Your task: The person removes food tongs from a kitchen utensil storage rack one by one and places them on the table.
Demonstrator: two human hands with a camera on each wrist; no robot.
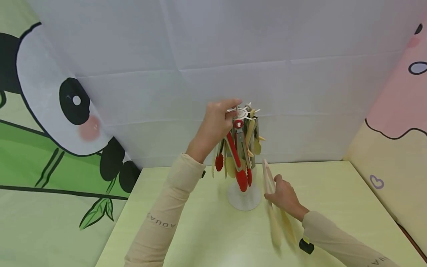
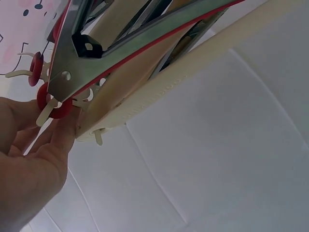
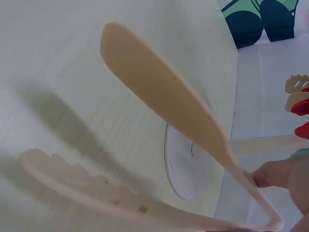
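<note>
A rotating-style utensil rack with white hooks (image 1: 242, 113) stands on a round white base (image 1: 244, 200), hung with several tongs and utensils. My left hand (image 1: 217, 118) grips the rack's top, its fingers around the hooks. Right by those fingers hang metal tongs with red tips (image 1: 241, 180); their steel arm (image 2: 154, 41) and red ring fill the upper left wrist view. To the right of the base, my right hand (image 1: 283, 196) holds beige tongs (image 3: 164, 92) near their joined end. The tongs' two arms spread apart, one smooth, the other slotted with a wavy edge (image 3: 82, 181), tips toward the table.
The rack stands toward the back of a pale wooden table (image 1: 200, 226). A white cloth wall (image 1: 186, 92) rises behind it. Printed cartoon panels flank both sides, a panda (image 1: 50, 104) on the left and a pink figure (image 1: 397, 92) on the right.
</note>
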